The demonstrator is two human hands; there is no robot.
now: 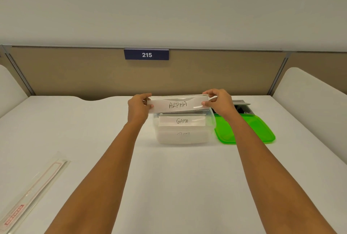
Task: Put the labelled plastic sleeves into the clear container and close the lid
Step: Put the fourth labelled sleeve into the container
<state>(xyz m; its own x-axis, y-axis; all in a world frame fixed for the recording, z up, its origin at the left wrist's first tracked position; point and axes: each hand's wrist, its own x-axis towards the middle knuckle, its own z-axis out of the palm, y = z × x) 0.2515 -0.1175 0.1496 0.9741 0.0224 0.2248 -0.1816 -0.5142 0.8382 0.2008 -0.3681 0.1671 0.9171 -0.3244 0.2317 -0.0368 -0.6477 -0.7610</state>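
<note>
A clear plastic sleeve labelled ALPHA is held level just above the open clear container. My left hand pinches its left end and my right hand pinches its right end. Inside the container stands a sleeve labelled GAMA, and in front of it another sleeve whose label is blurred through the wall. The green lid lies flat on the table to the container's right, partly under my right forearm.
An empty long clear wrapper with red print lies at the table's left front edge. A dark flat object sits behind the green lid. A tan partition with a sign reading 215 closes the back.
</note>
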